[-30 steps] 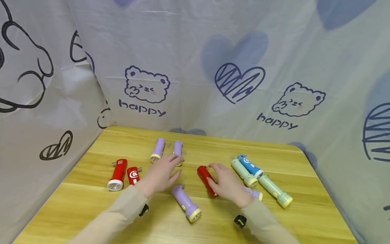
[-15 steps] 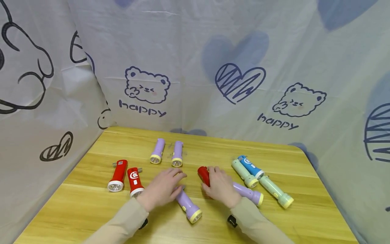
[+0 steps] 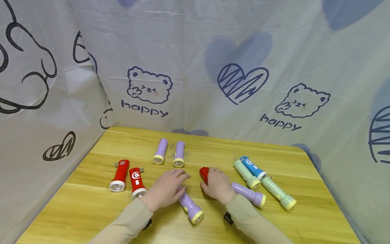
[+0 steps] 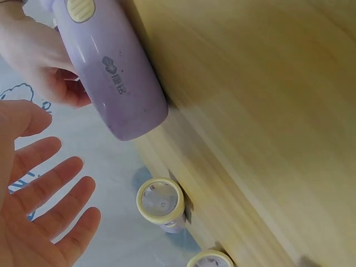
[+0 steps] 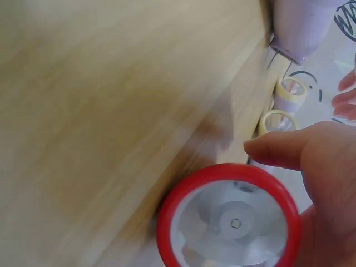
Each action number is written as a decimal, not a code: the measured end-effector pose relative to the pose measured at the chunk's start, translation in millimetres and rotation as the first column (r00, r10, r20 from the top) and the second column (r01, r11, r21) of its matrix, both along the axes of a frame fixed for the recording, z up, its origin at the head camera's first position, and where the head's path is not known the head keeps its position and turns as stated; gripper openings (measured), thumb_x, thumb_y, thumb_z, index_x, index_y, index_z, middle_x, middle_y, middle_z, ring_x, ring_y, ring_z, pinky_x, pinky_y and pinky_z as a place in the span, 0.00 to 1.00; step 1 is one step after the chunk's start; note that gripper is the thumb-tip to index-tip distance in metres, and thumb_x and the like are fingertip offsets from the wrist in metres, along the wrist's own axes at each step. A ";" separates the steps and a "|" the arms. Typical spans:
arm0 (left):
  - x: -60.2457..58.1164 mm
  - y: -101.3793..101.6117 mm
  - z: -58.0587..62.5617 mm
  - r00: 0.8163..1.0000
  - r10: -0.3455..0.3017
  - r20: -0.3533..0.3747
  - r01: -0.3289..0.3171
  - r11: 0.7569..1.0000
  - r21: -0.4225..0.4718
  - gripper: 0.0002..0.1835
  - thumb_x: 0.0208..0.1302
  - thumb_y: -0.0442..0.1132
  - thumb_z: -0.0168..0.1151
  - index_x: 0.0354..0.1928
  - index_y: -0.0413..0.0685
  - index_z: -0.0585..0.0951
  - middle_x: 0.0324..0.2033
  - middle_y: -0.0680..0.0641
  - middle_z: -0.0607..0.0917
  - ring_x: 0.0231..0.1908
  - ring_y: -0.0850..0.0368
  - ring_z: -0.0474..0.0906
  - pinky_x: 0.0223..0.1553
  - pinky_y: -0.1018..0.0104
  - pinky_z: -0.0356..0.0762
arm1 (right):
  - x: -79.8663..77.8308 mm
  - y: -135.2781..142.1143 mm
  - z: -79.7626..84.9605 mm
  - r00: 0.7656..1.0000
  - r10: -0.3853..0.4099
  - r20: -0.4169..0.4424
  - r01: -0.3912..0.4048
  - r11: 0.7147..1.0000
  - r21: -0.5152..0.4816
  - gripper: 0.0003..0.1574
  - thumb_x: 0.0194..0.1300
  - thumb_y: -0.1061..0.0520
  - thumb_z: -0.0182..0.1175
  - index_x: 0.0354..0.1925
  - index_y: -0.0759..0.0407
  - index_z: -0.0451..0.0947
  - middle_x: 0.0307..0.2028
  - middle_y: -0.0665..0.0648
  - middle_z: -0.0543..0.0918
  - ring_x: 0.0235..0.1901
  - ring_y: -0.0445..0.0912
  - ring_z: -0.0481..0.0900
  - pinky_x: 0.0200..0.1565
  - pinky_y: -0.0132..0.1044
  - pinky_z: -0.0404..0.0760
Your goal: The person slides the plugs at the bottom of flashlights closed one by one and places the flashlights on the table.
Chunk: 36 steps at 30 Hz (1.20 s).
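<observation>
My left hand [image 3: 166,188] hovers beside the back end of a purple flashlight [image 3: 190,207], overlapping it in the head view. Its fingers [image 4: 58,214] are spread and hold nothing in the left wrist view, apart from the purple barrel. A red flashlight [image 3: 203,174] lies under my right hand [image 3: 217,184], which grips its body; most of it is hidden by the hand. In the right wrist view its red-rimmed lens [image 5: 228,172] faces the camera, the thumb [image 5: 278,149] along one side. Right of that hand lies another purple flashlight [image 3: 248,195].
Two purple flashlights, one [image 3: 160,151] beside the other [image 3: 179,154], lie at the back. Two red ones [image 3: 120,174] [image 3: 136,181] are at left. A blue flashlight [image 3: 253,167] and two green ones [image 3: 246,173] [image 3: 278,192] lie at right. A printed curtain [image 3: 195,51] hangs behind the table.
My right hand has come left and down over the red flashlight and taken hold of it. My left hand has moved down from the back purple flashlights toward the near purple one.
</observation>
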State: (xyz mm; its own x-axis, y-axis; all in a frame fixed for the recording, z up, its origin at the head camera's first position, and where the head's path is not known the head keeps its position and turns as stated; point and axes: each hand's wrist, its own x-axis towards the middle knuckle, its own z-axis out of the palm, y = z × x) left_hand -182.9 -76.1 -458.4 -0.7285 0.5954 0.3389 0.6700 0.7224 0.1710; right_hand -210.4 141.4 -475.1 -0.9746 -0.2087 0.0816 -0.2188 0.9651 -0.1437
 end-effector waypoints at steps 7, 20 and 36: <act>-2.7 2.9 -0.2 1.000 0.006 0.021 -0.006 1.000 -0.005 0.18 0.68 0.44 0.65 0.57 0.47 0.81 0.54 0.46 0.84 0.56 0.48 0.80 0.60 0.52 0.79 | -4.5 -0.1 -5.4 0.999 -0.014 0.033 0.013 1.000 0.016 0.35 0.62 0.44 0.68 0.54 0.70 0.75 0.33 0.62 0.82 0.29 0.54 0.82 0.27 0.47 0.82; -6.4 4.5 -1.4 1.000 -0.001 0.017 0.001 1.000 0.008 0.18 0.68 0.44 0.65 0.56 0.47 0.82 0.53 0.46 0.84 0.55 0.49 0.81 0.59 0.52 0.80 | -3.1 5.4 -9.1 0.999 0.010 0.044 -0.010 1.000 -0.003 0.32 0.65 0.47 0.66 0.56 0.71 0.75 0.36 0.63 0.85 0.30 0.53 0.83 0.30 0.46 0.83; -9.1 -1.4 5.0 0.996 0.021 0.083 -0.024 0.999 0.035 0.19 0.69 0.44 0.64 0.58 0.45 0.80 0.55 0.44 0.84 0.56 0.46 0.81 0.60 0.50 0.80 | 15.0 21.3 -7.6 0.988 0.095 0.123 -0.060 0.963 -0.263 0.19 0.65 0.48 0.66 0.41 0.62 0.76 0.25 0.53 0.76 0.23 0.44 0.72 0.22 0.33 0.70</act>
